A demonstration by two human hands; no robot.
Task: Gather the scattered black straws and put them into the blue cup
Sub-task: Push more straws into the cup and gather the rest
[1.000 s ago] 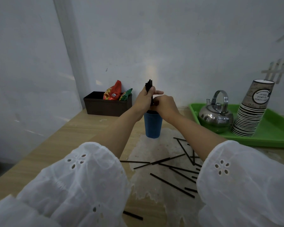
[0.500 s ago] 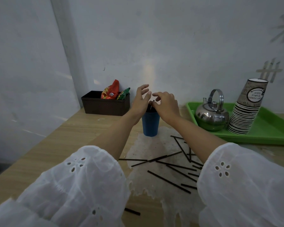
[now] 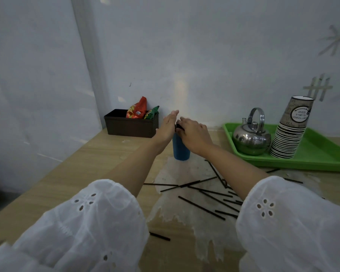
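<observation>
The blue cup (image 3: 182,152) stands upright on the wooden table (image 3: 98,165), near the far wall. 2 hands meet at its top. The left hand (image 3: 166,128) is flat, with straight fingers held together, and lies against the left side of the cup's rim. The right hand (image 3: 194,135) reaches over the top from the right. Its fingers are stretched out and loose, not curled. Between the 2 hands a few dark straw tips (image 3: 178,127) stick out of the cup. I cannot tell if the right fingers touch them.

Many black straws (image 3: 201,208) lie loose on the table, nearer than the cup, on a pale patch (image 3: 185,171). They cross over each other. 1 short straw (image 3: 159,236) lies alone, closest of all, by the left white sleeve (image 3: 82,222).

To the right is a green tray (image 3: 312,154). On it sit a shiny kettle (image 3: 251,140) and a tall stack of paper cups (image 3: 289,138), side by side. To the far left, a brown box (image 3: 131,127) stands against the wall with snack bags (image 3: 137,109) in it.
</observation>
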